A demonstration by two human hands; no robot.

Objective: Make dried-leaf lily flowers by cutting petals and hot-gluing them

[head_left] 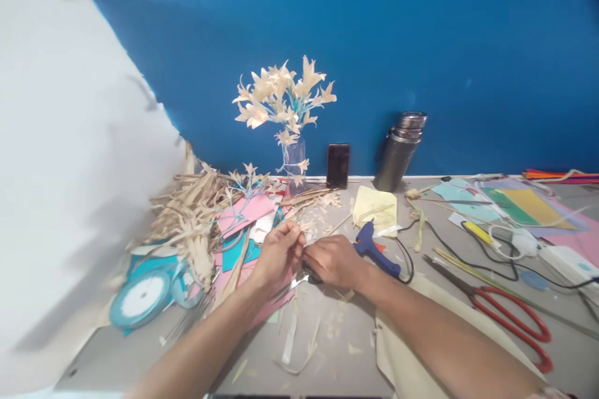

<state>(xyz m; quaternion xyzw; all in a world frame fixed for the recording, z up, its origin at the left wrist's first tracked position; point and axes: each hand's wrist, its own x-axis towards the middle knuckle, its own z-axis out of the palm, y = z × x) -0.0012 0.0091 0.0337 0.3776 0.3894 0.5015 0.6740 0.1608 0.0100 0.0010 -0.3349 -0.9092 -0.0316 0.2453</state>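
My left hand (279, 254) is closed in a pinch over the middle of the table, its fingertips around something small and pale that I cannot make out. Close beside it, my right hand (336, 260) is curled around a dark-handled tool (312, 275) with a shiny metal part; the hand hides most of it. Just right of that hand lies a blue glue gun (369, 243). Behind stands a clear vase (294, 153) of pale husk flowers (281, 95). Pink paper (246, 211) and dried husks (191, 206) lie to the left.
A blue ribbon spool (140, 296) lies at left. Red-handled scissors (496, 308), a yellow cutter (476, 232), a white power strip (568, 265) and cords occupy the right. A phone (337, 166) and a steel flask (400, 153) stand by the blue wall. Scraps litter the front.
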